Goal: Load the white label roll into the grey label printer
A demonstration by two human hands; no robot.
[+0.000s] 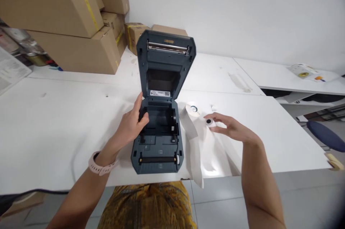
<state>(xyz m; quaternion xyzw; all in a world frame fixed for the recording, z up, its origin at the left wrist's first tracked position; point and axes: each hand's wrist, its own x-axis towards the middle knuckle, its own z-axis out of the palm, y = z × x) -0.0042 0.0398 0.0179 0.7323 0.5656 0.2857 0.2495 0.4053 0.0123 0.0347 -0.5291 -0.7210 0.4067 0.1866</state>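
Printer (159, 117) (lid (167, 63) raised) | left hand (129, 124) holding its side | right hand (232, 127) pinching white roll (212, 123)

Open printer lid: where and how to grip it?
Likely best by the rim of the lid at its two upper corners, coming from above. The lid stands raised, so that rim is uppermost; a shiny strip crosses the inner face just below it, so keep the grip on the edge.
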